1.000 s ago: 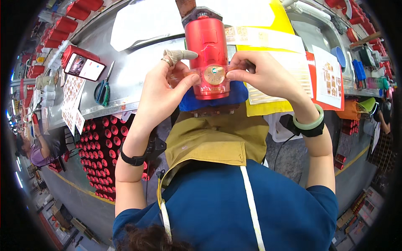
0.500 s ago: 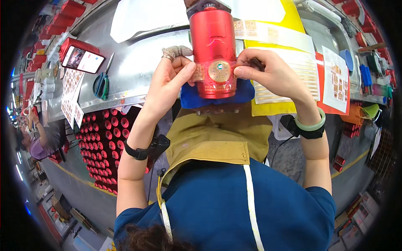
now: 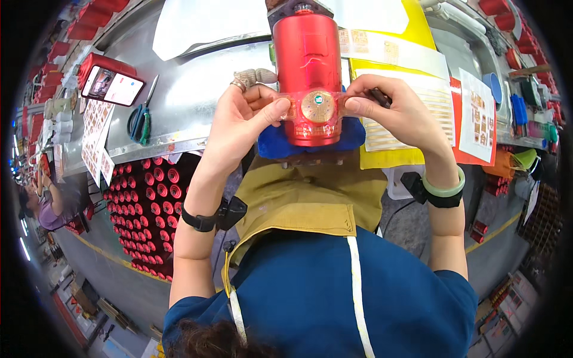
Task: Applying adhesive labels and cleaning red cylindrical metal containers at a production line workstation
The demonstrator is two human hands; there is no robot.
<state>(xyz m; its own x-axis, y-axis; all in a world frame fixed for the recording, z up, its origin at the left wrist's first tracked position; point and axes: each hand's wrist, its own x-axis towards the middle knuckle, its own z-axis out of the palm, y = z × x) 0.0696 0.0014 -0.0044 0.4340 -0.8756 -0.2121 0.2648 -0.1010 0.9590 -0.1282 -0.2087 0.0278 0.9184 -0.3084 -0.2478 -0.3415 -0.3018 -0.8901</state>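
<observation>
A red metal bottle (image 3: pixel 305 53) lies with its base toward me and its neck against a dark holder (image 3: pixel 298 7) at the far end. Across its lower part stretches a clear decal strip (image 3: pixel 317 106) bearing a round gold emblem. My left hand (image 3: pixel 242 116) pinches the strip's left end between thumb and forefinger; one of its fingers has a pale fabric cover. At the other end, my right hand (image 3: pixel 403 107) pinches the strip the same way. Whether the strip touches the bottle all along, I cannot tell. A blue cloth pad (image 3: pixel 271 143) lies under the bottle's base.
To the left on the metal table are a phone (image 3: pixel 113 86), scissors (image 3: pixel 141 122) and decal sheets (image 3: pixel 95 140). A striped sheet on a yellow board (image 3: pixel 391 158) lies right. Below the table's left edge stand stacked red bottles (image 3: pixel 143 209). Another person (image 3: pixel 51 203) sits far left.
The bottle and both hands appear slightly more to the right and lower in the picture, as the view has shifted a little. Both pinches on the strip are kept, with the strip held across the bottle.
</observation>
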